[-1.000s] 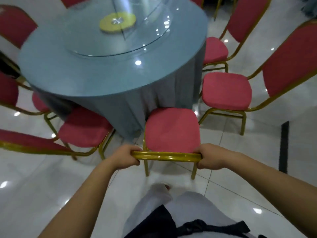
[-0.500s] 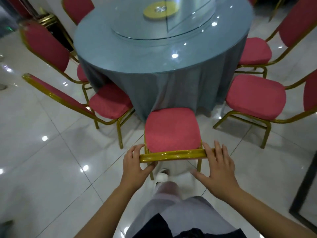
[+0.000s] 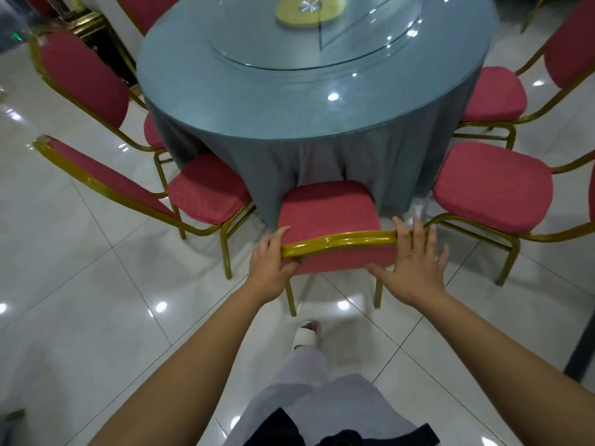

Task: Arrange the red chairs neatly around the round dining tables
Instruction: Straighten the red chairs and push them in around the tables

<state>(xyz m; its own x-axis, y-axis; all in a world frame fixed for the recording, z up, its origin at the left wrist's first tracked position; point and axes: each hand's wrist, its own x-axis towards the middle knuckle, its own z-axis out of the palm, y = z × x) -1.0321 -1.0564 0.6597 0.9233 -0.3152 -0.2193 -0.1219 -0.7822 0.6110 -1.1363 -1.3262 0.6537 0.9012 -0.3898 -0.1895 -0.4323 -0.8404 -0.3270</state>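
Padded chair nearer draped table | left grip clasps glossy rail

One wide-angle view from the person's head looks forward and steeply down. The left hand and right hand sit close, mid-frame, at a red chair. The round bench fills the top, with tiled floor below.

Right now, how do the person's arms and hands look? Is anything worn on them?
The left forearm and the right forearm are bare, with no sleeve in view. The left hand and the right hand show no glove, ring, watch or bracelet.
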